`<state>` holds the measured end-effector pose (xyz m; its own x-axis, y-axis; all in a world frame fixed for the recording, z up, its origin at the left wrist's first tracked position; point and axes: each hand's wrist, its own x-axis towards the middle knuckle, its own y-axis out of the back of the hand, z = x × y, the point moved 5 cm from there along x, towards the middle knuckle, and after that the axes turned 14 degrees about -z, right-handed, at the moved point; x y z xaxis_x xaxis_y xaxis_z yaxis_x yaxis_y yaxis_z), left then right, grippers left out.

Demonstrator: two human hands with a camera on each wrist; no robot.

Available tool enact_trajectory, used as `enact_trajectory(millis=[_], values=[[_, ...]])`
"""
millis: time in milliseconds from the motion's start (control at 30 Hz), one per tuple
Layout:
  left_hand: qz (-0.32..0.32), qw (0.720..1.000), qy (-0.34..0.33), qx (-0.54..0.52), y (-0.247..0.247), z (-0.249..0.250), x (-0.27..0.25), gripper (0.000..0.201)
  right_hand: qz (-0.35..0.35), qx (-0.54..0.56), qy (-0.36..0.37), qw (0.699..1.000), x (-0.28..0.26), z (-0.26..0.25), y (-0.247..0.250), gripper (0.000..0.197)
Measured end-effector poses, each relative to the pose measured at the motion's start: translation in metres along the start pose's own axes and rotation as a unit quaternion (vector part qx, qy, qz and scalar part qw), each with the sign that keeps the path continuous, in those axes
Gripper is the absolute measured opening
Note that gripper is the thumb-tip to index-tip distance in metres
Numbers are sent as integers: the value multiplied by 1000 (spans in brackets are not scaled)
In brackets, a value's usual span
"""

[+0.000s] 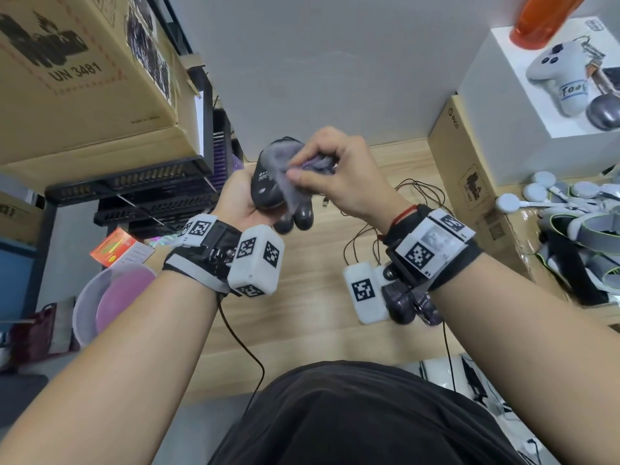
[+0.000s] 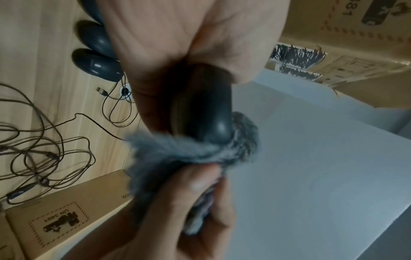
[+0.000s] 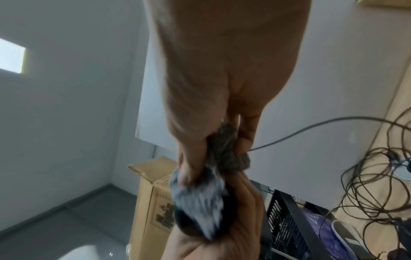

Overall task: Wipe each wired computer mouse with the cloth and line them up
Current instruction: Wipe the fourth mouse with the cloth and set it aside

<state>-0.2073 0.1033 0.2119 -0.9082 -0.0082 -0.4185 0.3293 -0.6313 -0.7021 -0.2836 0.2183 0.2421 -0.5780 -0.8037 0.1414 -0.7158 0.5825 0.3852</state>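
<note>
My left hand (image 1: 240,199) grips a black wired mouse (image 1: 266,182) above the wooden desk (image 1: 302,313), its underside label turned up. In the left wrist view the mouse (image 2: 209,116) sits between palm and thumb. My right hand (image 1: 335,172) pinches a fluffy grey cloth (image 1: 285,172) against that mouse; the cloth (image 2: 193,151) wraps its front end. The right wrist view shows the cloth (image 3: 200,191) bunched over the mouse in blur. Two more black mice (image 1: 297,218) lie side by side on the desk below my hands, also seen as mice (image 2: 95,52) in the left wrist view.
Tangled mouse cables (image 1: 402,209) spread over the desk to the right, with a USB plug (image 2: 102,91). Cardboard boxes (image 1: 469,182) stand right, more boxes (image 1: 77,68) and black trays (image 1: 141,189) left. A white box (image 1: 543,82) holds a game controller.
</note>
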Motion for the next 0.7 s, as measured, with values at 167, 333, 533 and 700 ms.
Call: enact_trajectory(millis=[167, 333, 533, 700], values=[[1, 1000, 5, -18, 6, 6, 0, 43, -21, -28, -32, 999, 0, 6, 7, 20], [28, 997, 13, 74, -4, -1, 4, 29, 137, 2, -154, 978, -2, 44, 40, 16], [45, 994, 26, 96, 2, -5, 4, 24, 28, 102, -65, 992, -10, 12, 24, 9], [37, 995, 39, 79, -1, -6, 4, 40, 129, 36, -189, 973, -10, 51, 40, 11]])
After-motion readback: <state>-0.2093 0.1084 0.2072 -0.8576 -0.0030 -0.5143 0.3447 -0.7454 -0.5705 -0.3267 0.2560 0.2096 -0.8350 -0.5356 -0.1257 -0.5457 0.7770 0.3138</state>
